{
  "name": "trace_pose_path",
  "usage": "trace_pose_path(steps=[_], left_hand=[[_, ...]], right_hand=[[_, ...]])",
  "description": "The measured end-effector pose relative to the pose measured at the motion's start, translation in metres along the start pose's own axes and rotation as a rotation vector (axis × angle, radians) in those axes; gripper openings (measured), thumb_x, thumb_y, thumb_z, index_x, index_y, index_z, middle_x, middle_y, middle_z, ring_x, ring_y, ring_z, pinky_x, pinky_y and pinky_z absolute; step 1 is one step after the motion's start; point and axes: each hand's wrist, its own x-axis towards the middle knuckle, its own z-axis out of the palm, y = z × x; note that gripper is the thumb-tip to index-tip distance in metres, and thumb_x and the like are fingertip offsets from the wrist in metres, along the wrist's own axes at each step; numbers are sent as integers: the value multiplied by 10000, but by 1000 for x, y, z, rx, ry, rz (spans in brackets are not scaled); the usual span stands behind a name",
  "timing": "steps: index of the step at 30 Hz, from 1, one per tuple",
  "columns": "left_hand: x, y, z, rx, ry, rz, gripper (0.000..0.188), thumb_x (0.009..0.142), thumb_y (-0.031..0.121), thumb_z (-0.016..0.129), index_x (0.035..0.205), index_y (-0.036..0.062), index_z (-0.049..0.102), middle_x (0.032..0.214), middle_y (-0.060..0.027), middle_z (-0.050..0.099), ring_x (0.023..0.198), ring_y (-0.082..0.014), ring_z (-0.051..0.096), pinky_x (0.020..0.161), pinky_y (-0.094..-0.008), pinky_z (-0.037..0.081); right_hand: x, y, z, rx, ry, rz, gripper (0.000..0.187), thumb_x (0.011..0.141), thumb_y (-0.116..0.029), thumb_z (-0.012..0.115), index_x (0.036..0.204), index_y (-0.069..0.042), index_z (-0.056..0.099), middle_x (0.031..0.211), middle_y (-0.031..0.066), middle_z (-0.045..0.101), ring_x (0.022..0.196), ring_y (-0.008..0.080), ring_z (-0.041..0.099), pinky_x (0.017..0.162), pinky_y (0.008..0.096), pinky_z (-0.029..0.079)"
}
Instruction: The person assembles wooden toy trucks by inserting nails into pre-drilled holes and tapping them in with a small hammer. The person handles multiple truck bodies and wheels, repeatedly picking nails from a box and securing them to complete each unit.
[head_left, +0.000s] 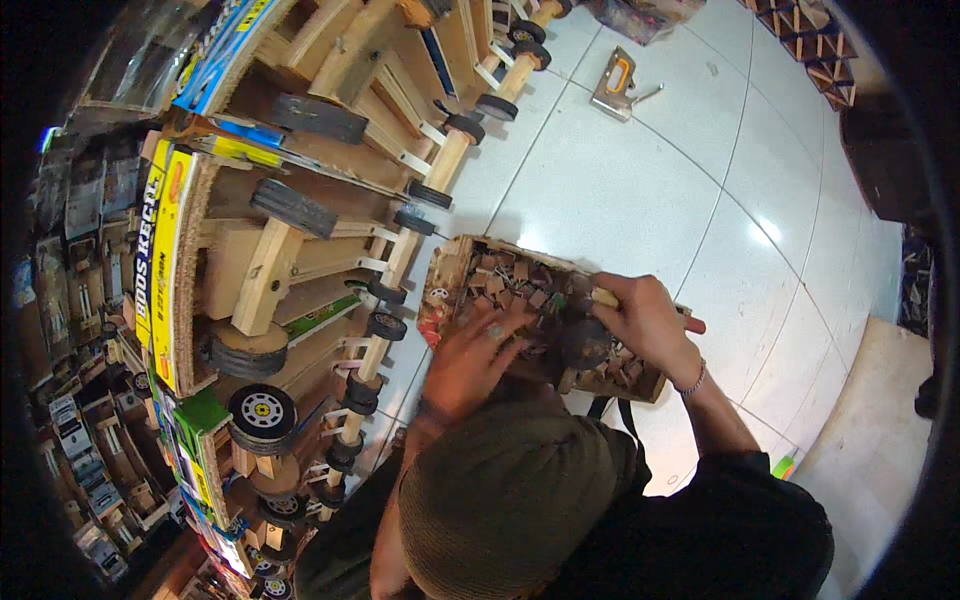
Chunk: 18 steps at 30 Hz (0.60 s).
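Observation:
A wooden box (648,385) full of small brown wood offcuts (508,280) sits on the tiled floor. My left hand (478,350), a ring on one finger, reaches over the box's near left part. Its fingers are spread and touch the offcuts. At the box's right side my right hand (640,315) is closed, thumb and forefinger pinching a pale wooden piece (604,297). A dark round thing (585,345) is just below that piece; whether they are joined I cannot tell. A red stick end (694,325) sticks out beyond my right hand.
Wooden toy trucks with black wheels (262,412) are stacked along the left. A staple gun (613,85) lies on the white tiles (640,160) ahead. Small wooden frames (815,50) stand at the far right. Olive ribbed cloth (500,500) covers the lower middle.

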Motion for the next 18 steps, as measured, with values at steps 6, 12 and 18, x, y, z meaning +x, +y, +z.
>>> trace_pose_path(steps=[6,12,18], left_hand=[[46,-23,40,597,-206,207,337,876,155,612,1201,112,687,1299,-78,643,1325,-268,506,1149,-523,305],[44,-37,68,417,-146,130,390,899,155,576,1280,93,630,1239,-111,660,1271,-319,529,1056,-532,357],[27,-25,81,397,44,-13,517,918,140,587,1425,92,501,1191,-140,672,1210,-316,564,1072,-533,328]], right_hand=[[4,2,1,-9,24,-14,266,829,-194,768,1070,-93,721,752,191,689,724,396,688,679,468,546],[4,2,3,12,22,17,283,821,-203,775,1080,-103,719,784,190,702,740,395,693,690,465,551],[4,0,3,42,39,25,276,817,-187,772,1071,-95,713,800,183,709,740,385,700,693,456,556]])
